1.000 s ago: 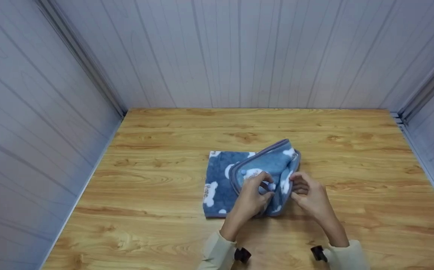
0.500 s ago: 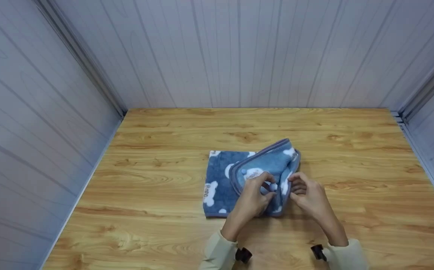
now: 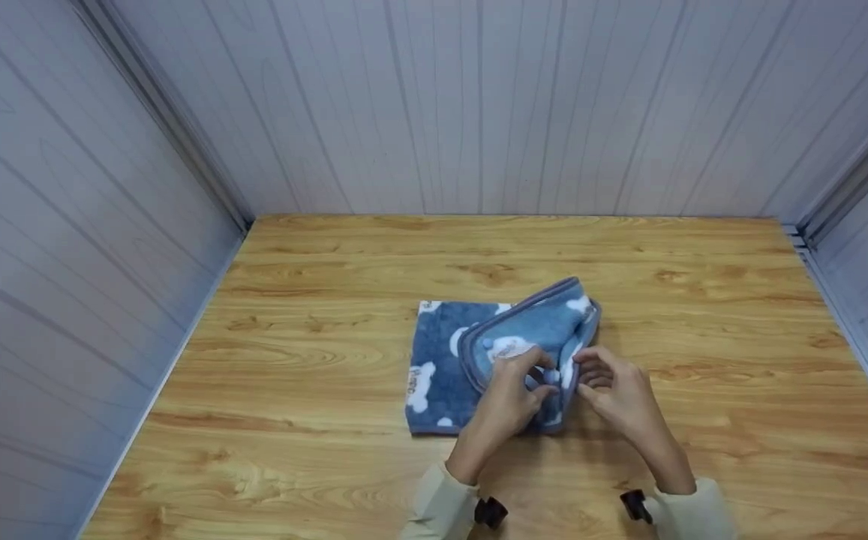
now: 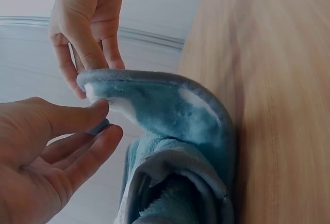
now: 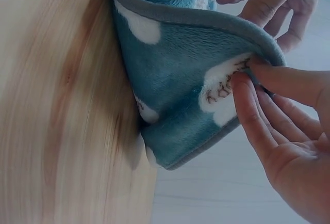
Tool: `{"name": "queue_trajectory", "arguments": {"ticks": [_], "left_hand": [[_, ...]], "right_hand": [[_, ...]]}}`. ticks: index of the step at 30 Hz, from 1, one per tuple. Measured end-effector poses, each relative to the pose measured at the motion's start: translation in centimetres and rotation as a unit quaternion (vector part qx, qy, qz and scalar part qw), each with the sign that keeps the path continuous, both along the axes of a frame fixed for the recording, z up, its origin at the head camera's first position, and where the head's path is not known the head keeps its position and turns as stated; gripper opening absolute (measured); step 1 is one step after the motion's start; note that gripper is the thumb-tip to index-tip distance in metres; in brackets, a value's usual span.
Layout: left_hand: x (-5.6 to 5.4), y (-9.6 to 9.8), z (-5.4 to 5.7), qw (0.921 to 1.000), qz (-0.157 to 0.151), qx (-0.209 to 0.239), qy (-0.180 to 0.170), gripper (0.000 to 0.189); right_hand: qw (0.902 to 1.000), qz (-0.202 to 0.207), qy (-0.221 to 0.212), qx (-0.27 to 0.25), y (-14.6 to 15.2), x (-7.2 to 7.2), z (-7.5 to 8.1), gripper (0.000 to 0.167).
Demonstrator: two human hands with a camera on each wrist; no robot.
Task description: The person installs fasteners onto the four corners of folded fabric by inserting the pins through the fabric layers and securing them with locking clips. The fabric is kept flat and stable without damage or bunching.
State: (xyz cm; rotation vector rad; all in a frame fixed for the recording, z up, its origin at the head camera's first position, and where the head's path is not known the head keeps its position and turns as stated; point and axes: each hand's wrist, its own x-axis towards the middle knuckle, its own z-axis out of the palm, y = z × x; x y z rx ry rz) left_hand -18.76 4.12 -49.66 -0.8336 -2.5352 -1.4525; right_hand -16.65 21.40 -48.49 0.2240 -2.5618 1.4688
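Note:
A folded blue fleece cloth [image 3: 426,341] with white bone shapes, lettering and a grey bound edge lies on the table. Its right part is folded over in a rounded flap. My left hand [image 3: 507,394] pinches a small round blue button [image 4: 98,127] between thumb and fingers; whether it is fixed to the cloth is hidden. Another light blue button [image 3: 488,343] shows on the flap. My right hand [image 5: 294,126] pinches the raised right edge of the cloth, thumb on one face and fingers on the other. The two hands' fingertips are close together but apart.
The wood-grain table [image 3: 298,420] stretches around the cloth on all sides. Pale panelled walls [image 3: 434,105] stand behind it and at the left and right. Both sleeves carry a small black wrist device [image 3: 491,513].
My left hand has shifted slightly right with the button. My right hand has drawn the cloth's edge slightly left, narrowing the gap between the hands.

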Motion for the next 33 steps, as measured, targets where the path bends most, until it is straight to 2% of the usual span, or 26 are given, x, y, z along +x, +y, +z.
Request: {"name": "queue_trajectory", "arguments": {"ticks": [9,15,20,25,29,33], "left_hand": [[0.7,0.4,-0.5,0.9999,-0.013,-0.004,0.009,0.026],[1.5,0.9,-0.9,0.9986,-0.028,-0.041,0.016,0.034],[1.4,1.2,-1.0,0.9986,-0.007,-0.043,0.031,0.022],[1.4,0.9,-0.8,0.9991,0.004,-0.027,0.032,0.018],[1.5,0.6,-0.5,0.9989,0.04,0.004,0.025,0.019],[1.4,0.4,0.0,0.9958,0.088,0.027,0.002,0.017]], "right_hand": [[1.0,0.006,0.0,0.001,0.1,0.1,-0.2,0.035],[0.9999,0.015,-0.004,-0.001,0.2,0.1,-0.5,0.037],[0.9978,0.061,-0.022,0.017,0.7,0.1,-0.8,0.043],[0.9913,0.096,-0.049,0.075,2.1,-0.5,-1.2,0.051],[0.992,0.069,-0.039,0.099,2.8,-1.5,-1.4,0.033],[0.9936,0.04,0.015,0.105,2.9,-2.5,-1.3,0.017]]}}
